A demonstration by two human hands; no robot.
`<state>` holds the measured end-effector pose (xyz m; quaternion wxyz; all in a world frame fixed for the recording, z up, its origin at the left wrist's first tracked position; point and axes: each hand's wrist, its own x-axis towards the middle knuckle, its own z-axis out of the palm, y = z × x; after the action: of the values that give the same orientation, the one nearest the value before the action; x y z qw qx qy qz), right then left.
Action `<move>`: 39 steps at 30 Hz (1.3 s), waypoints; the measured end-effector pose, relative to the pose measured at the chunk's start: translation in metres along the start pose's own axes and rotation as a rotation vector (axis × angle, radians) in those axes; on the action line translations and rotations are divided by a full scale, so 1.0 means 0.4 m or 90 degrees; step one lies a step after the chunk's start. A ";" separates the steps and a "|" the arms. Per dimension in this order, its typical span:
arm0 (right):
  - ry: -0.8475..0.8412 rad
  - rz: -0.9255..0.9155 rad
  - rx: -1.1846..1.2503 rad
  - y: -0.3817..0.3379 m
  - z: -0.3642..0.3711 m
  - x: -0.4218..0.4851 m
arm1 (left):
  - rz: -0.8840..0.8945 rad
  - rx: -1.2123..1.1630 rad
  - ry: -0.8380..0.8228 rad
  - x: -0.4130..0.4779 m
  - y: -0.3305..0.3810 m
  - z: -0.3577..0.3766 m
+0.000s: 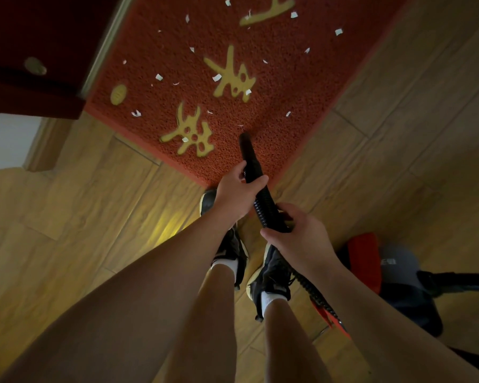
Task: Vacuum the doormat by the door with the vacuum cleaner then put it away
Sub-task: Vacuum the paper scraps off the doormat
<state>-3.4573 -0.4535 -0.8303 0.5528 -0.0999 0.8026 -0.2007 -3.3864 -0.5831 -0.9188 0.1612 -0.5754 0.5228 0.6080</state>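
A red doormat point(274, 78) with yellow characters lies ahead by the door, strewn with several white paper scraps point(216, 77). The black vacuum nozzle point(246, 150) points down at the mat's near part, its tip close to the mat surface. My left hand point(238, 189) grips the nozzle near its base. My right hand point(299, 233) holds the black ribbed hose point(263, 208) just behind it. The hose runs back past my right shoe to the vacuum cleaner body point(390, 272), red and grey, on the floor at the right.
A dark red door point(39, 51) stands at the upper left beside the mat. Wood-look floor tiles point(94, 217) surround the mat. My two feet in black shoes point(227, 244) stand at the mat's near corner. A white wall with baseboard point(9, 139) is at the left.
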 end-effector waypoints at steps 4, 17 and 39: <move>0.007 -0.009 0.016 -0.012 0.000 -0.001 | 0.004 -0.008 0.003 -0.003 0.017 -0.012; 0.033 -0.023 0.010 -0.034 0.011 0.036 | 0.019 0.009 -0.004 0.031 0.042 -0.037; 0.021 -0.069 -0.038 -0.121 0.060 0.113 | 0.007 -0.022 0.066 0.090 0.042 -0.173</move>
<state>-3.4549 -0.5192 -0.8551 0.5246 -0.1568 0.8105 -0.2079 -3.3734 -0.6613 -0.9280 0.1205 -0.6062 0.5227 0.5872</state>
